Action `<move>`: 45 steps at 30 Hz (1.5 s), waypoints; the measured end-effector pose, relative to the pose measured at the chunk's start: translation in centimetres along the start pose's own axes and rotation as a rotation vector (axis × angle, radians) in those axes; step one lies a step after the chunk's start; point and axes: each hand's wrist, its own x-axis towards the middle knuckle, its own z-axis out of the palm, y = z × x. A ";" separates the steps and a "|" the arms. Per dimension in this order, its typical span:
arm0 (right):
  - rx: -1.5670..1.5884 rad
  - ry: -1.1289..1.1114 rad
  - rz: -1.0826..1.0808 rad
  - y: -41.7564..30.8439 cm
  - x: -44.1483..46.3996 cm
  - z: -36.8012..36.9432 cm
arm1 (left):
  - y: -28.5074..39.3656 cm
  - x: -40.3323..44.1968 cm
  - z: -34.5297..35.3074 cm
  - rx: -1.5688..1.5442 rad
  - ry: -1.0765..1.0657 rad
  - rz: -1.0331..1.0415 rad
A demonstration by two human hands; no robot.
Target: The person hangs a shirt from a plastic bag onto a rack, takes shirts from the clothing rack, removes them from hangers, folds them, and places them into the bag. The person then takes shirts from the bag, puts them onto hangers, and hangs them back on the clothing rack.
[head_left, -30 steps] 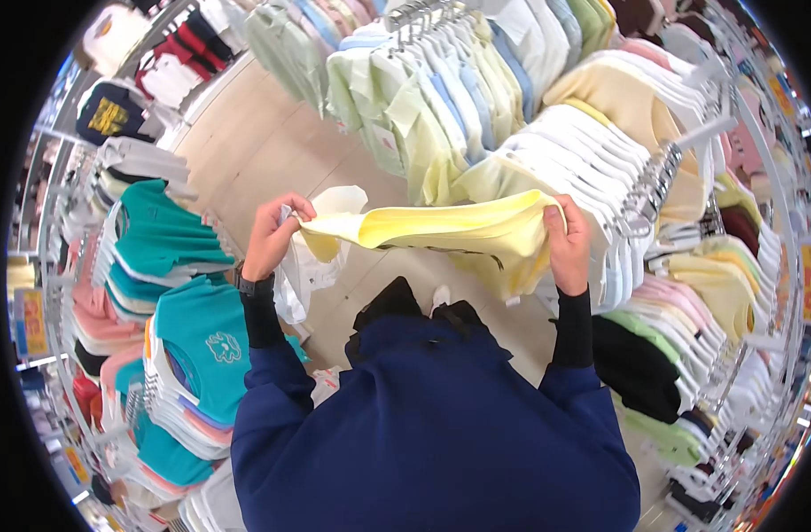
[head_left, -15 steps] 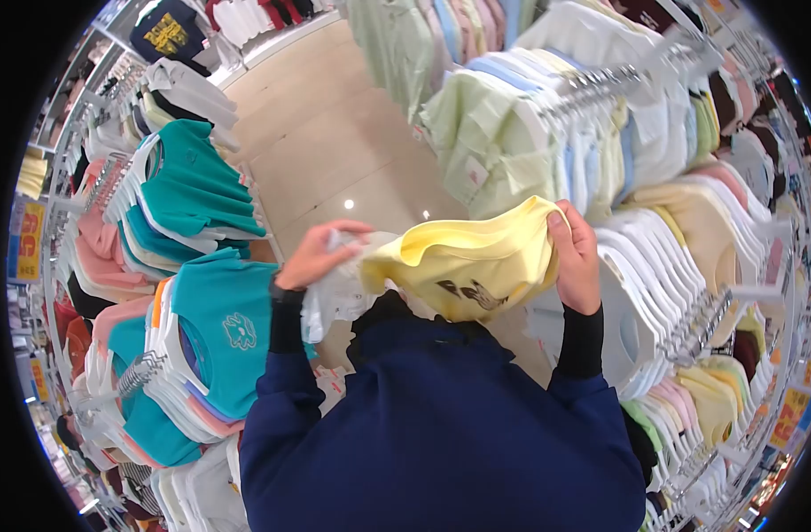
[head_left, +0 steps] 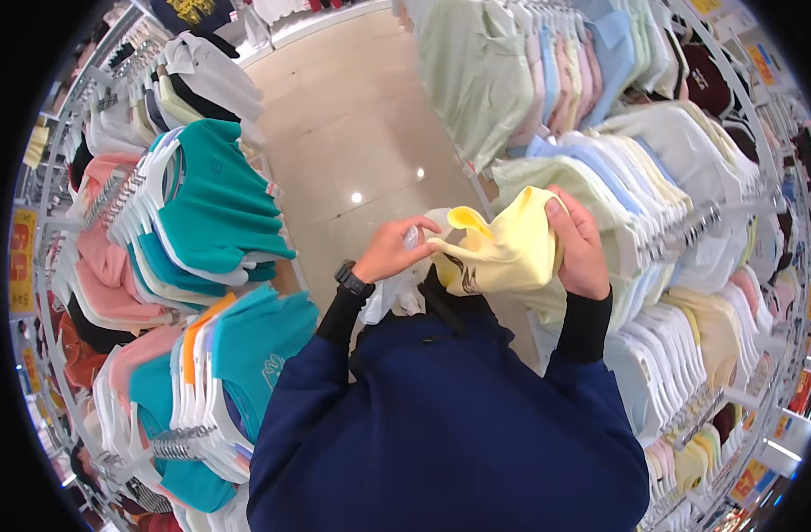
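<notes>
A yellow shirt (head_left: 516,244) with a dark print hangs bunched between my hands in front of my chest. My right hand (head_left: 581,244) grips its right end, thumb on top. At the shirt's left end is my left hand (head_left: 395,250), its fingers pinched on crumpled translucent plastic (head_left: 392,297) that hangs below; whether they also hold the shirt's edge is hard to tell. A dark watch (head_left: 353,278) sits on my left wrist.
Racks of teal shirts (head_left: 219,199) and pink shirts (head_left: 113,275) stand on the left. Pale green shirts (head_left: 476,80) and white garments (head_left: 658,355) hang on the right. A tiled aisle (head_left: 343,115) runs ahead between them.
My left hand has moved right, toward my right hand, with the plastic. The yellow shirt, stretched wide earlier, is now bunched up. The view has turned, shifting the racks.
</notes>
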 end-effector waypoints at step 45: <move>0.273 0.068 0.019 -5.5 78.5 12.4 | -13.1 50.7 -59.4 -0.326 0.236 0.129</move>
